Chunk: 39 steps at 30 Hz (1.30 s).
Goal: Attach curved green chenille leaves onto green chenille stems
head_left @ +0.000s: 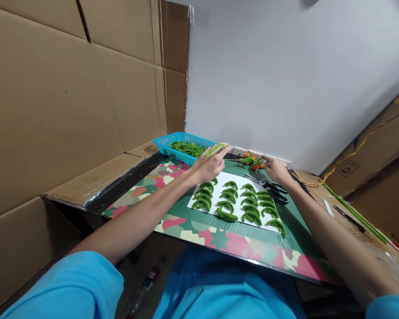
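My left hand [210, 163] is closed on a light green pipe cleaner [215, 149], held just beside the blue basket [168, 142] of green pipe-cleaner pieces. My right hand [276, 169] reaches to a small sprig of orange flowers with green stems [252, 161] at the back of the table; its fingers pinch at the sprig's end. Between my arms lies a white sheet [219, 186] bearing several rows of bent green pipe-cleaner arcs [231, 195].
Black scissors [271, 189] lie at the sheet's right edge. A green mat [295, 226] covers a camouflage-patterned board [219, 239]. Long green sticks [355, 215] and a black pen lie far right. Cardboard walls stand left, a white wall behind.
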Available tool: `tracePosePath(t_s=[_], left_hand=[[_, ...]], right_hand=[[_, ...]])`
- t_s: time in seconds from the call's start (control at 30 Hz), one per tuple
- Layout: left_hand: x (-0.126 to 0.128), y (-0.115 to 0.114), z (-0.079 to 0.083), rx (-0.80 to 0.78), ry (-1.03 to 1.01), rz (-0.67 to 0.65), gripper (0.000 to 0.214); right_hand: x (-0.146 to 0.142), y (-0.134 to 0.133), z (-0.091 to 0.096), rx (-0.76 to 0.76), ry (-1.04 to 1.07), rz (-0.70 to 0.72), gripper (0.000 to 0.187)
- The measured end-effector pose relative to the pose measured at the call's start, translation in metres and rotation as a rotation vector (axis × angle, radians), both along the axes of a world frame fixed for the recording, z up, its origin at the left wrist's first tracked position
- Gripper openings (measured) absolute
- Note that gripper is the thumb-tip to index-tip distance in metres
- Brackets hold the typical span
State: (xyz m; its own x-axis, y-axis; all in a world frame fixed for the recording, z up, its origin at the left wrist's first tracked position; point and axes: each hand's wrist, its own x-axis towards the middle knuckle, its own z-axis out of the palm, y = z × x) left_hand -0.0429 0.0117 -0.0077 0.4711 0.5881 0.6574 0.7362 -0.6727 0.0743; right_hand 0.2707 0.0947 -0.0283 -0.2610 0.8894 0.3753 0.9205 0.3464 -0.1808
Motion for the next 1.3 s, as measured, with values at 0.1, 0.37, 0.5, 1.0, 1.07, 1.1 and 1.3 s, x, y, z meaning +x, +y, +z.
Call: tracePosePath(t_s=[0.1, 0.37, 0.5, 1.0, 1.07, 1.1, 1.3], left_hand=[[0.003, 0.000, -0.001, 0.044, 0.013, -0.036, 0.061], [-0.001, -0.001, 0.009, -0.015, -0.144, -0.054, 0.036], [-0.005, 0.001, 0.021, -0.111, -0.566, -0.028, 0.016], [-0.029, 0.011, 0.030, -0.329, -0.388, 0.359, 0.028], [-0.030, 0.011, 0.029, -0.354, -0.347, 0.373, 0.031], [-0.030, 0.012, 0.028, -0.368, -0.337, 0.375, 0.032], [-0.034, 0.016, 0.026, -0.360, -0.334, 0.342, 0.023]], right_hand=[[0.002, -0.026, 0.006, 0.158, 0.053, 0.015, 0.056], [0.023, -0.080, -0.007, 0.696, 0.074, 0.206, 0.024], [0.027, -0.077, -0.011, 0.685, 0.075, 0.121, 0.026], [0.026, -0.074, -0.005, 0.543, 0.067, 0.229, 0.025], [0.025, -0.075, -0.004, 0.548, 0.045, 0.248, 0.025], [0.025, -0.076, -0.004, 0.547, 0.036, 0.255, 0.025], [0.025, -0.077, -0.004, 0.504, 0.034, 0.293, 0.026]])
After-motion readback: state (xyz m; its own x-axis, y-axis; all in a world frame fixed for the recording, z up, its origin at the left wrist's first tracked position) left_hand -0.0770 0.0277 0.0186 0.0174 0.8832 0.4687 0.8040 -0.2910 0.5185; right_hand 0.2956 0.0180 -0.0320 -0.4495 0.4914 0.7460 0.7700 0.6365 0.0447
